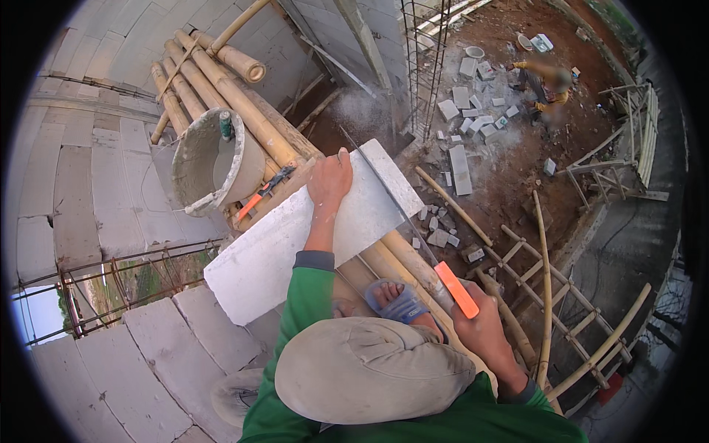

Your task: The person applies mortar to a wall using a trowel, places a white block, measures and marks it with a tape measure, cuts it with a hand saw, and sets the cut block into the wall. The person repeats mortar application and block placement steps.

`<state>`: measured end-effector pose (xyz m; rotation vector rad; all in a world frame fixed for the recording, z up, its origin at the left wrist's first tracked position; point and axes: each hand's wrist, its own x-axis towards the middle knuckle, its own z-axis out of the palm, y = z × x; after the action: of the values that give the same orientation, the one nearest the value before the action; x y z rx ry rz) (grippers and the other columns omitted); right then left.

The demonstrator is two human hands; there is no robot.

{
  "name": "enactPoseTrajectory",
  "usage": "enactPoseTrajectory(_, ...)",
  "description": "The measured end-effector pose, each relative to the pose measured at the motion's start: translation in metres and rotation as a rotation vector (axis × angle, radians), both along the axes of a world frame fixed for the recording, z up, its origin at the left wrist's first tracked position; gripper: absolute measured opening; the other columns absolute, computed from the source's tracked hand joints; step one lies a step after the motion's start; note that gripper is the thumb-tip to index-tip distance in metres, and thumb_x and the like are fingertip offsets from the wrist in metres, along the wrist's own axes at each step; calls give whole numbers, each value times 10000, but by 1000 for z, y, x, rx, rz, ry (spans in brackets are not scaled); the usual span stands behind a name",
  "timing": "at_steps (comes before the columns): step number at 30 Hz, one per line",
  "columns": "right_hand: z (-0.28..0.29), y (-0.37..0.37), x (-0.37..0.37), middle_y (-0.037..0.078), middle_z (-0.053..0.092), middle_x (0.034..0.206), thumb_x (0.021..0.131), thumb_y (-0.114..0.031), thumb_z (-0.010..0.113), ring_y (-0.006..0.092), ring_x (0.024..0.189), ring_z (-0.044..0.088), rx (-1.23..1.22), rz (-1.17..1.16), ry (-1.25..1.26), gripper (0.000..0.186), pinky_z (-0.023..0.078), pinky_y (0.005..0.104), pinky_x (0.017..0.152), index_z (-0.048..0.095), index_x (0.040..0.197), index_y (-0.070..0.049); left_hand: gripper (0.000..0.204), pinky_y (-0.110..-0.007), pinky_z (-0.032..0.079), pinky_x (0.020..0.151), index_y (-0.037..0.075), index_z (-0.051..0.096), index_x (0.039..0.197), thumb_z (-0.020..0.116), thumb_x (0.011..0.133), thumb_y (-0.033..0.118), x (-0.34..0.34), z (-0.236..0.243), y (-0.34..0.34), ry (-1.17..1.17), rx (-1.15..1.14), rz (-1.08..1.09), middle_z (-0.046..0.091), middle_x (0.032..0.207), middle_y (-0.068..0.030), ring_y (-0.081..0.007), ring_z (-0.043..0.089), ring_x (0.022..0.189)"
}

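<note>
A long white lightweight concrete block (295, 229) lies across bamboo poles in front of me. My left hand (330, 179) bears down on its top, fingers bent at the far edge. In my right hand (484, 325) is the orange handle of a handsaw (391, 190). The saw's blade crosses the block near its right end; how deep it sits I cannot tell. Left of the block stands a mortar-caked bucket (209, 198) with a green-handled tool (225, 125) inside. An orange-handled tool (255, 201) rests on the poles between bucket and block.
My sandalled foot (395, 299) is on the bamboo poles (214, 81), beside my bent knee. Block walls (159, 347) rise at left. Far below at right, a person (546, 81) works near scattered block pieces (476, 122). A bamboo ladder (576, 295) and a rebar column (428, 66) stand nearby.
</note>
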<state>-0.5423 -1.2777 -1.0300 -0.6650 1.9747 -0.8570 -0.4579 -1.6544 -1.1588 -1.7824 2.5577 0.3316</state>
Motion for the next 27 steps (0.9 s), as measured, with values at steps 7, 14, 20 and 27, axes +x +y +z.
enactPoseTrajectory(7, -63, -119, -27, 402, 639, 899, 910, -100, 613, 577, 939, 656, -108, -42, 77, 231, 544, 545, 756, 660, 923, 126, 658, -548, 550, 941, -11, 823, 940, 390, 1101, 458, -15, -2, 6, 29, 60, -27, 766, 957, -288, -468, 742, 972)
enactPoseTrajectory(14, -33, -54, -7, 349, 708, 931, 900, -51, 604, 535, 955, 701, -40, 69, 59, 381, 577, 519, 825, 665, 1256, 71, 655, -549, 556, 921, -17, 820, 903, 405, 1098, 450, 6, -11, -4, 63, 35, -17, 765, 917, -277, -462, 747, 930)
enactPoseTrajectory(20, 11, -24, 0, 207, 652, 787, 923, -2, 575, 211, 725, 628, -140, -29, 60, 198, 515, 388, 710, 688, 1071, 64, 638, -540, 564, 896, -11, 822, 899, 413, 1094, 438, -3, 1, 2, 102, 26, -13, 763, 891, -270, -459, 750, 896)
enactPoseTrajectory(27, -67, -135, -19, 374, 659, 855, 917, -98, 625, 572, 936, 653, -174, 8, 77, 223, 541, 538, 756, 663, 1008, 102, 623, -531, 567, 904, -11, 825, 948, 412, 1094, 433, 0, -8, 11, 68, 69, -12, 768, 941, -270, -448, 751, 941)
